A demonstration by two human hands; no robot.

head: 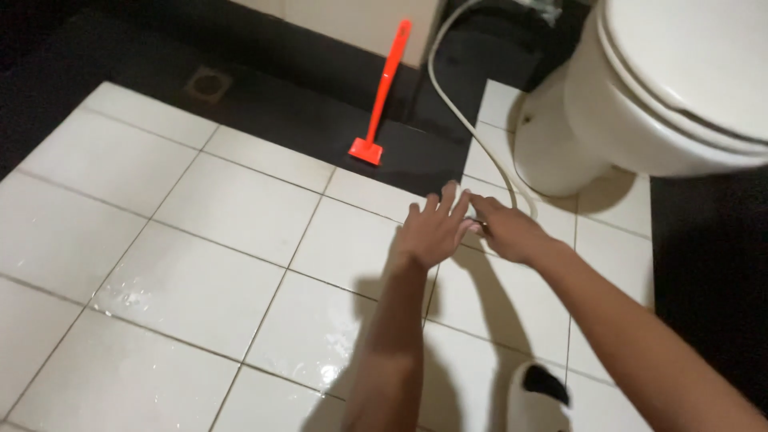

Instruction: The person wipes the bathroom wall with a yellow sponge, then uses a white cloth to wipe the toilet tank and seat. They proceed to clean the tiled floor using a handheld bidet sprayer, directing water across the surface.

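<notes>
My left hand (436, 228) is stretched out low over the white floor tiles, palm down, fingers spread, holding nothing. Its fingertips almost touch my right hand (508, 232), which reaches in from the right. The right fingers are bunched around the lower end of a thin white hose (460, 112). That hose runs from the back wall down across the floor and curls in under the right hand beside the base of the toilet (560, 136). What sits at the hose's tip is hidden by the fingers.
An orange long-handled scraper (382, 92) leans against the back wall, its head on the black tile strip. A floor drain (207, 82) lies at the back left. Wet patches shine on the tiles at front left (136, 296). A white and black object (540, 396) sits near the bottom edge.
</notes>
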